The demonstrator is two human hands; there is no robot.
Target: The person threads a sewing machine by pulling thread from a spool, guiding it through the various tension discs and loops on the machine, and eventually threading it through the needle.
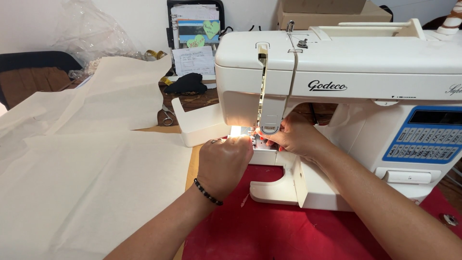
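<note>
White sewing machine (346, 96) on red mat (288, 231) toward counter's right edge, left hand (224, 163) curled shut at lit needle area (250, 135), right hand (291, 137) fingertips pinched there, cream fabric (86, 192) spread left

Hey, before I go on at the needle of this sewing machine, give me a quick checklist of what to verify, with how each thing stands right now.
1. Left hand at the needle area: ok, fist closed right beside it.
2. Right hand at the needle area: ok, fingertips reach in under the machine head.
3. Work light on: ok, the spot glows brightly.
4. Thread through the needle: cannot tell, hands hide it.
5. Fabric under the foot: not ok, cream fabric lies off to the left.
6. Sewing machine seated flat on the red mat: ok.
</note>
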